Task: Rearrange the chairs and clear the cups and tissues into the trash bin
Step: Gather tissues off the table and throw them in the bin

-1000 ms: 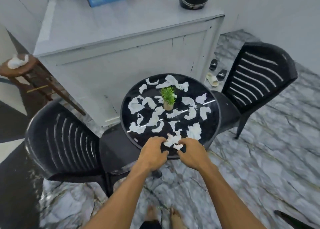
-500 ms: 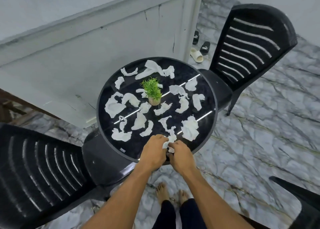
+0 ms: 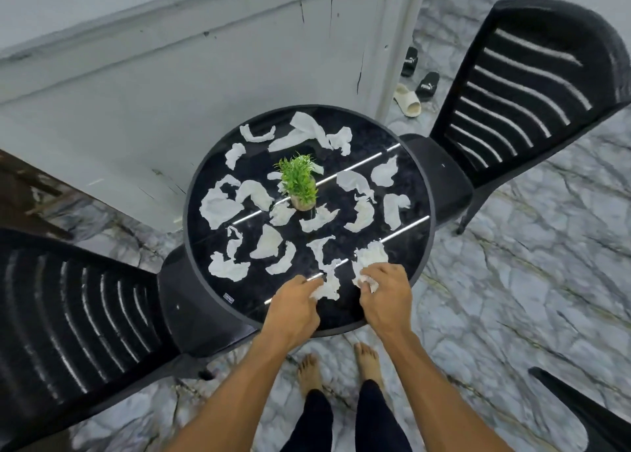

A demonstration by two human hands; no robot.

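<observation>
A round black table (image 3: pixel 211 281) carries several torn white tissue pieces, such as one at the left (image 3: pixel 218 207) and one at the back (image 3: pixel 307 128). A small green potted plant (image 3: pixel 299 183) stands in its middle. At the near edge my left hand (image 3: pixel 293 306) pinches a crumpled tissue strip (image 3: pixel 329 281). My right hand (image 3: pixel 384 292) is closed on another tissue wad (image 3: pixel 370 257). One black plastic chair (image 3: pixel 526 86) stands at the right of the table, another (image 3: pixel 68 315) at the left. No cup or trash bin shows.
A grey-white counter front (image 3: pixel 170 86) rises just behind the table. Slippers (image 3: pixel 408 99) and black sandals (image 3: pixel 426 86) lie on the marble floor at the back right. A third dark chair's edge (image 3: pixel 587 414) pokes in at the lower right. My bare feet (image 3: pixel 338 369) stand under the table's near edge.
The camera has tilted down and come closer over the table. My hands, which were together on one tissue at the near edge, have parted, each now gripping its own piece.
</observation>
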